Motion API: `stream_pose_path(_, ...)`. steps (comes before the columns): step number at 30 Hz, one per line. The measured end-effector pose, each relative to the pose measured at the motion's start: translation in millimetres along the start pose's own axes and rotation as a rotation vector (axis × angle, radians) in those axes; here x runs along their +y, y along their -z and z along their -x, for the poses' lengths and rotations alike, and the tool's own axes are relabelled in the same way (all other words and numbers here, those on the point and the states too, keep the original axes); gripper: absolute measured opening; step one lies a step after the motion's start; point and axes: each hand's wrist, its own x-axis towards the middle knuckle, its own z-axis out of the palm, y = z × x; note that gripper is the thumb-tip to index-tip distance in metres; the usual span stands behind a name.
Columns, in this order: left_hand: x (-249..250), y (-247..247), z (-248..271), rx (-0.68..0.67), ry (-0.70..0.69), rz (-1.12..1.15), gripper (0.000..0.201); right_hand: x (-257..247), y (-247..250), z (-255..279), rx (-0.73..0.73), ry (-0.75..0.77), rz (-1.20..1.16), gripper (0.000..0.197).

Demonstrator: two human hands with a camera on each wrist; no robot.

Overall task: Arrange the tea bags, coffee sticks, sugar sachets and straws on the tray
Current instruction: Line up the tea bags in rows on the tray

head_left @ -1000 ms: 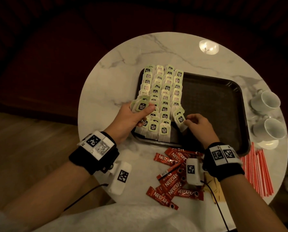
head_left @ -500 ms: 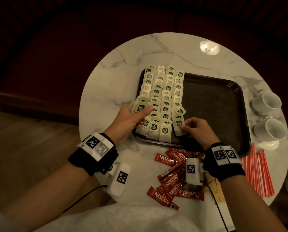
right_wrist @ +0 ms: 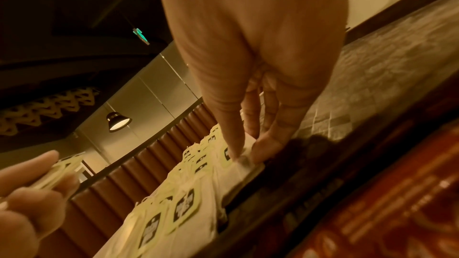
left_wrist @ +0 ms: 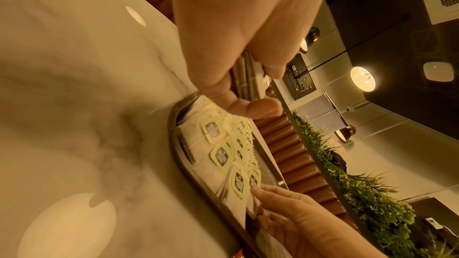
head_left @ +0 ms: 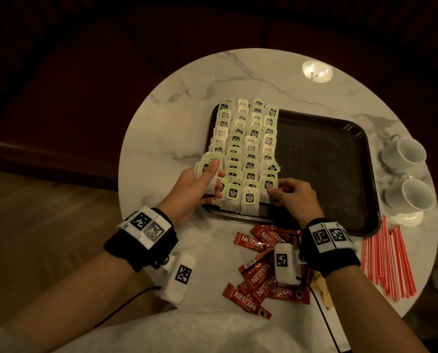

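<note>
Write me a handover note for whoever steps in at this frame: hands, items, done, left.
Left hand grips a stack of tea bags over the tray's left edge.
Right hand pinches the nearest tea bag of the right-hand row, setting it down.
Done: four overlapping rows of tea bags fill the left part of the tray.
Left: the held stack; coffee sticks and straws lie on the table. Sugar sachets aren't clearly visible.

Pale green-tagged paper tea bags lie in overlapping rows on the left part of the black rectangular plastic tray; red coffee sticks and red-and-white straws lie on the surface.
</note>
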Motion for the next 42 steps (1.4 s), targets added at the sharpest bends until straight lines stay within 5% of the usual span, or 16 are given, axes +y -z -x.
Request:
stream_pose_path(11, 1.2, 1.3, -0.4, 0.02, 0.005, -0.006, 0.032, -9.4, 11.1, -19.3, 0.107, -0.049, -0.092, 0.022)
stream_pose_path(32, 4.8, 1.7, -0.9, -0.004, 0.002, 0.028, 0.042, -26.6, 15.2, -20.3, 0.162, 0.081, 0.03, 0.027)
stream_pose_path(42, 14.1, -12.2, -0.2, -0.099, 0.032, 0.101, 0.057, -53.3, -5.2, 29.8, -0.013, 0.259, -0.1, 0.016)
